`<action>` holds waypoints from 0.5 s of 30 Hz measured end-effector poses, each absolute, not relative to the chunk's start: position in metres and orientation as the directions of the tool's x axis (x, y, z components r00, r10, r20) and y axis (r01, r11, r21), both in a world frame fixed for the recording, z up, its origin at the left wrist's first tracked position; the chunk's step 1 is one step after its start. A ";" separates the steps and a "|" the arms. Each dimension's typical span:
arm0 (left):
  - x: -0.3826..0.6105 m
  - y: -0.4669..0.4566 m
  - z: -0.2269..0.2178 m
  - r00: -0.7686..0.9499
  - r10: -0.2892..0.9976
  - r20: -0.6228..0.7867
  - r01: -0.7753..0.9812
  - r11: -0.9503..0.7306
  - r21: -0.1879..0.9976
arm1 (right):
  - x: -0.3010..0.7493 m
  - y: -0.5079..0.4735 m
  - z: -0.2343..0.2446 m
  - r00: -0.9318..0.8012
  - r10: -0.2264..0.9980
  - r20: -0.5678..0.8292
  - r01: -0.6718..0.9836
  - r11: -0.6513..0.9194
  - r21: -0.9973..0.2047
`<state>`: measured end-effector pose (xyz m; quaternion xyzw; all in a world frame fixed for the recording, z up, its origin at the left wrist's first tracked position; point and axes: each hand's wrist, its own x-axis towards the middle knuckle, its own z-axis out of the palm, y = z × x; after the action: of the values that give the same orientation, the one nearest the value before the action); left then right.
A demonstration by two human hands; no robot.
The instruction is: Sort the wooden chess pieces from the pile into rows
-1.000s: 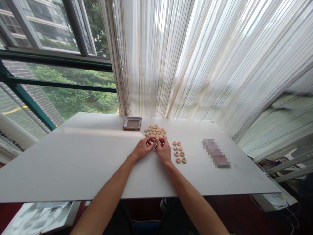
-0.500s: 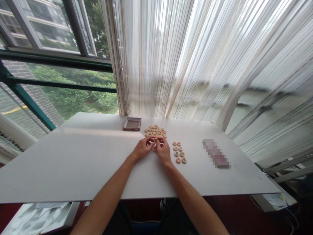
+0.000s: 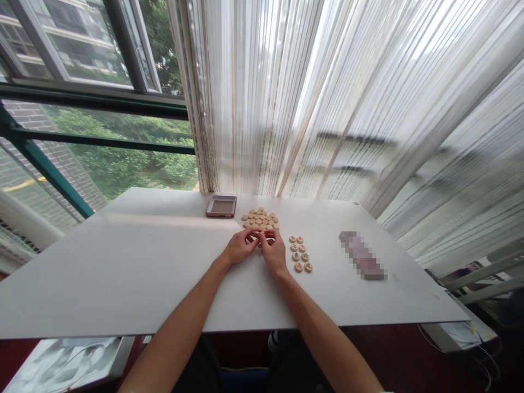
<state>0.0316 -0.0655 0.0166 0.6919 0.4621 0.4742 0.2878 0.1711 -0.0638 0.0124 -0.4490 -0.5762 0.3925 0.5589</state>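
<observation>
left hand (image 3: pixel 240 247) + right hand (image 3: pixel 275 252): you had both pinched nearly closed
piece (image 3: pixel 261 234): gripped smack between them, neither nearer

A white table (image 3: pixel 102 273) bears a tray (image 3: pixel 221 215), plain discs (image 3: pixel 258 221), marked discs (image 3: pixel 305 256), a pixelated strip (image 3: pixel 362 255).

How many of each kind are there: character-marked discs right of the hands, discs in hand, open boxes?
Round wooden discs with red or dark characters: 8
Pale wooden disc, held, partly hidden: 1
Brown-edged shallow rectangular open box: 1
Total: 10
</observation>
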 end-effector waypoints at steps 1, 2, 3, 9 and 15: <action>0.032 -0.066 0.017 0.121 0.914 0.387 0.365 -0.404 0.839 | 0.171 -0.064 0.012 0.030 0.955 0.294 0.077 0.291 -0.954; 0.031 -0.066 0.016 0.122 0.915 0.385 0.363 -0.402 0.841 | 0.171 -0.064 0.012 0.031 0.955 0.296 0.077 0.293 -0.953; 0.031 -0.065 0.016 0.122 0.915 0.384 0.360 -0.401 0.842 | 0.171 -0.064 0.012 0.034 0.954 0.297 0.077 0.294 -0.953; 0.030 -0.066 0.016 0.135 0.913 0.384 0.361 -0.406 0.839 | 0.172 -0.062 0.010 0.045 0.952 0.302 0.092 0.297 -0.950; 0.030 -0.065 0.015 0.125 0.916 0.381 0.357 -0.400 0.844 | 0.172 -0.060 0.008 0.045 0.957 0.288 0.091 0.283 -0.955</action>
<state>0.0299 -0.0650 0.0147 0.6896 0.4615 0.4736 0.2954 0.1720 -0.0603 0.0081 -0.4572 -0.5728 0.3865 0.5599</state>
